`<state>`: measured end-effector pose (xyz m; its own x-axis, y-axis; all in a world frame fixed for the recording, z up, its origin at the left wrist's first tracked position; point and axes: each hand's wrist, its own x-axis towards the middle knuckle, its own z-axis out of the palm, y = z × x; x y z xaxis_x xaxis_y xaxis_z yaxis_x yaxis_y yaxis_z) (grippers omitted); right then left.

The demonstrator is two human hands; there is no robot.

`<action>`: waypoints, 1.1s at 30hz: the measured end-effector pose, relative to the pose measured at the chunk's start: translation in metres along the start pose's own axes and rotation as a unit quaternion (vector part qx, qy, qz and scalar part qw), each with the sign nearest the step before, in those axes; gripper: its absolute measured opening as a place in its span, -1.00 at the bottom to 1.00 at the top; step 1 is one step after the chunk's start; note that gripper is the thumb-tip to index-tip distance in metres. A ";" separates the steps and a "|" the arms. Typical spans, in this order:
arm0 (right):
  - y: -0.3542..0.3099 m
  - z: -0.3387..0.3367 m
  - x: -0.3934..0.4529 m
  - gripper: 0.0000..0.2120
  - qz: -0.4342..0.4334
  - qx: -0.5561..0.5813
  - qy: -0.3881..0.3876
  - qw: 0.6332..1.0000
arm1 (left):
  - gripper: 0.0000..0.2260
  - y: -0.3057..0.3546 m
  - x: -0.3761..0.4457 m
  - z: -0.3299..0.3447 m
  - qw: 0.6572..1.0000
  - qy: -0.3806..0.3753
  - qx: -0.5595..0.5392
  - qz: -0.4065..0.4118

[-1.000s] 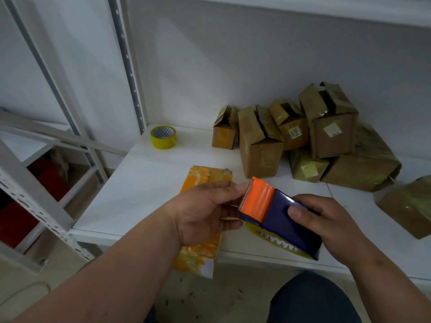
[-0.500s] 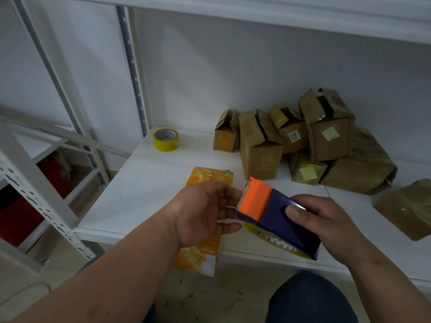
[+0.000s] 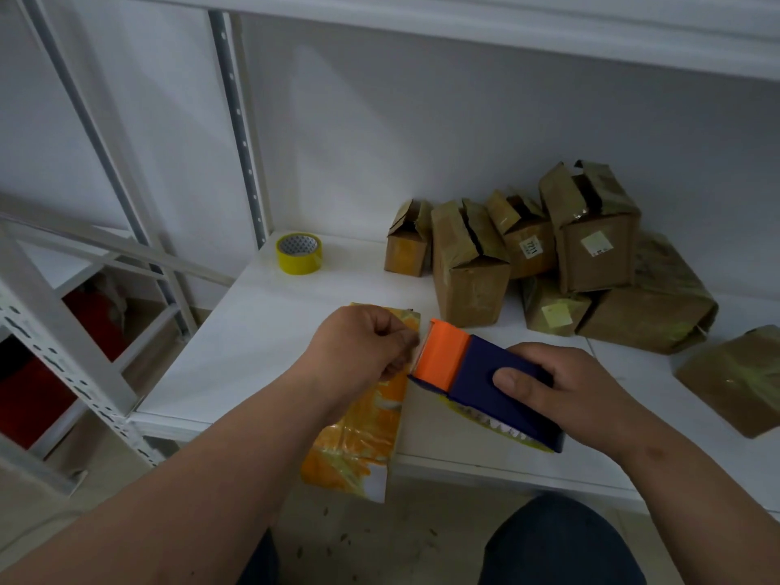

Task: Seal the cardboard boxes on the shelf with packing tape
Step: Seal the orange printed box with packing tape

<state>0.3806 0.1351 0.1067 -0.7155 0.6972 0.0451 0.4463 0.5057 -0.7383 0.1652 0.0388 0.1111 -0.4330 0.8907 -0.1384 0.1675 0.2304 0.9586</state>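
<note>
My right hand point(image 3: 565, 390) grips a blue tape dispenser point(image 3: 485, 380) with an orange front, held over the white shelf's point(image 3: 261, 331) front edge. My left hand point(image 3: 363, 344) has its fingers curled at the dispenser's orange end and pinches the tape end there; the tape itself is barely visible. Several small brown cardboard boxes point(image 3: 468, 263) with loose top flaps stand in a cluster at the back of the shelf. A taller box point(image 3: 591, 234) is stacked on others to the right.
A yellow tape roll point(image 3: 299, 253) sits at the shelf's back left. An orange-yellow flat packet point(image 3: 363, 428) overhangs the front edge under my left hand. Another brown parcel point(image 3: 743, 373) lies at the far right. Metal rack uprights point(image 3: 240, 133) stand on the left.
My left hand has curled its fingers and closed in on the dispenser's orange end. The dispenser has tilted slightly, and the view has moved a little closer and higher.
</note>
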 end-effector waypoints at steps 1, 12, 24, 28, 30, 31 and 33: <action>0.001 -0.003 0.002 -0.65 0.000 -0.007 -0.004 1.000 | -0.88 -0.001 0.003 -0.004 1.000 0.011 -0.015 -0.001; 0.026 -0.045 0.028 -0.28 0.086 0.005 -0.031 0.996 | -0.91 -0.015 0.056 -0.067 0.991 0.086 -0.084 -0.060; 0.034 -0.039 0.091 -0.45 0.138 -0.037 -0.068 0.987 | -0.89 -0.048 0.111 -0.067 0.988 0.107 -0.061 -0.094; 0.033 -0.037 0.096 -0.52 0.152 -0.041 -0.073 0.985 | -0.88 -0.056 0.119 -0.070 0.987 0.105 -0.065 -0.100; 0.029 -0.035 0.099 -0.58 0.155 -0.048 -0.083 0.983 | -0.88 -0.059 0.121 -0.075 0.987 0.106 -0.074 -0.098; 0.027 -0.035 0.101 -0.56 0.157 -0.052 -0.088 0.982 | -0.89 -0.060 0.122 -0.077 0.987 0.106 -0.078 -0.097; 0.025 -0.034 0.105 -0.50 0.165 -0.062 -0.097 0.979 | -0.89 -0.062 0.122 -0.079 0.986 0.107 -0.081 -0.101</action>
<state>0.3350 0.2378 0.1159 -0.6041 0.7295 -0.3208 0.7243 0.3346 -0.6029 0.0325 0.1022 0.0545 -0.6233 0.7258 -0.2913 -0.0778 0.3130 0.9465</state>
